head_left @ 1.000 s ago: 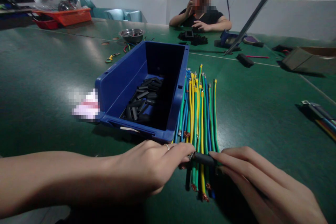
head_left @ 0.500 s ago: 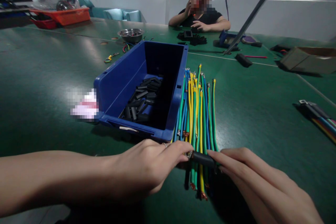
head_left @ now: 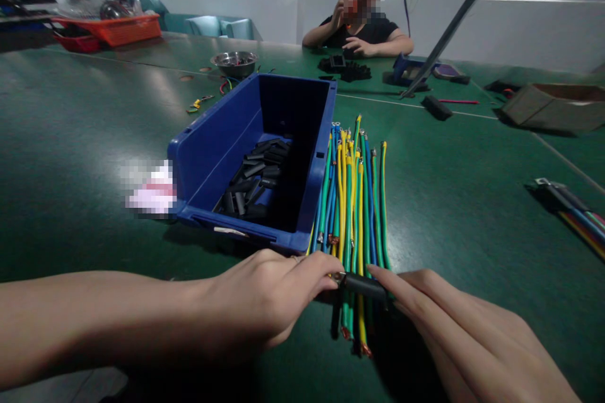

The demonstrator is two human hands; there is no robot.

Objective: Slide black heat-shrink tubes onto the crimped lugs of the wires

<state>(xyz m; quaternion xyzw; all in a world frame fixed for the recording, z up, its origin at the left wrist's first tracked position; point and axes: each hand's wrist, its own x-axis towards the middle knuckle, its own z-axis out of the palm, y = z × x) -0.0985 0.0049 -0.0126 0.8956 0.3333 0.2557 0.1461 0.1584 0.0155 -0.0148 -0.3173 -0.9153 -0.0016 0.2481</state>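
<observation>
My left hand pinches a small metal cable lug at the left end of a black sleeve. My right hand is closed on the sleeve's right end, fingers pressed along its top. The sleeve lies crosswise above a row of cut cables in blue, yellow and green, some with lugs, some with bare copper ends. Left of the cables stands a blue bin with several short black sleeves on its floor. Any wire inside the held sleeve is hidden.
Across the green table sits a person with black parts in front. A metal bowl stands behind the bin. At right are a cardboard box and a bundle of coloured wires. A slanted metal pole rises from the table.
The view has shifted very slightly. My right fingers have slid a little to the left along the black sleeve; my left hand keeps its pinch on the lug.
</observation>
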